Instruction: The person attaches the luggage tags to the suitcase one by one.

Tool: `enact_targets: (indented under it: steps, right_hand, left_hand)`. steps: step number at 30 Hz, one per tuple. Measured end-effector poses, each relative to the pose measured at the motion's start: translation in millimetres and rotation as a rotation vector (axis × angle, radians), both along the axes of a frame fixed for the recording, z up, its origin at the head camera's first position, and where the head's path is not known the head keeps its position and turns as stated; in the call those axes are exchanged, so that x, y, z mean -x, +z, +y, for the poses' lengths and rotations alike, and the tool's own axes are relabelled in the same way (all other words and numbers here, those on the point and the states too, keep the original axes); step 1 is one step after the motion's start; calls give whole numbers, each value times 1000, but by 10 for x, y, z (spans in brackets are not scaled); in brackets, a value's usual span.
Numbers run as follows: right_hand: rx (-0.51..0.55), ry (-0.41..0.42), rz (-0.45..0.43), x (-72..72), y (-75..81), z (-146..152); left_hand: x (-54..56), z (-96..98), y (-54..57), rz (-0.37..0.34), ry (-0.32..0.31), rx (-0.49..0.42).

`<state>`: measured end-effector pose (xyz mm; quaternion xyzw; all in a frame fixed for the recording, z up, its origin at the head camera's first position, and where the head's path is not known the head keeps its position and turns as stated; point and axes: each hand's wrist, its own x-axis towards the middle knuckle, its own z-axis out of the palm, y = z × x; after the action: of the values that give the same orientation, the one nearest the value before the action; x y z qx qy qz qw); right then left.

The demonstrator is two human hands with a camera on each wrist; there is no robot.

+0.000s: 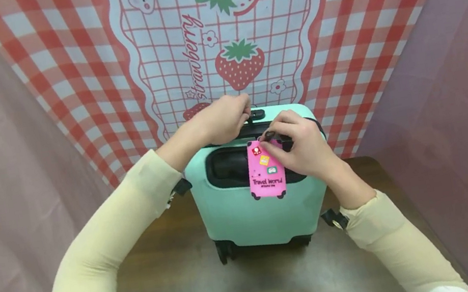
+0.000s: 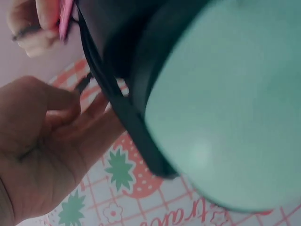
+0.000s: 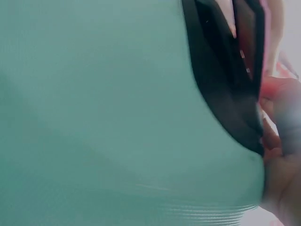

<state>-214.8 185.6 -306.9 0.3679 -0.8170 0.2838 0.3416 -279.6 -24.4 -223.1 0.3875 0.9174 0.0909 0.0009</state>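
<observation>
A mint-green suitcase (image 1: 255, 220) stands upright on its wheels, with a black recess in its front. In front of it hangs a pink luggage tag (image 1: 268, 181) printed "Travel World". My right hand (image 1: 303, 144) pinches the tag's top, by its dark strap (image 1: 268, 135). At the suitcase's top handle (image 1: 258, 114), my left hand (image 1: 227, 118) has its fingers curled. The left wrist view shows a thin dark strap end (image 2: 83, 84) between the left thumb and finger. In the right wrist view, the tag (image 3: 251, 42) appears edge-on, and my right fingers are partly hidden behind the suitcase.
Behind the suitcase hangs a red-and-white checked cloth (image 1: 74, 54) with strawberry prints. Pinkish curtains (image 1: 3, 184) flank both sides. The suitcase stands on a brown wood-look surface (image 1: 170, 291).
</observation>
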Motion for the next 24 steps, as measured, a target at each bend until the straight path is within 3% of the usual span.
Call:
enact_targets:
  steps: [5, 9, 13, 16, 20, 24]
  right_hand:
    - [34, 6, -1, 39, -16, 24]
    - [34, -14, -3, 61, 7, 28]
    - [52, -37, -2, 85, 47, 11]
    - [77, -43, 10, 117, 68, -26]
    - [104, -49, 31, 158, 82, -92]
    - [129, -69, 48, 178, 75, -103]
  left_hand:
    - [-68, 1, -86, 18, 45, -152]
    - [-95, -1, -107, 46, 83, -270]
    - [-141, 0, -94, 49, 82, -357]
    - [-188, 21, -146, 73, 50, -431]
    - [-226, 44, -313, 122, -23, -549]
    - [-197, 15, -439, 121, -96, -646]
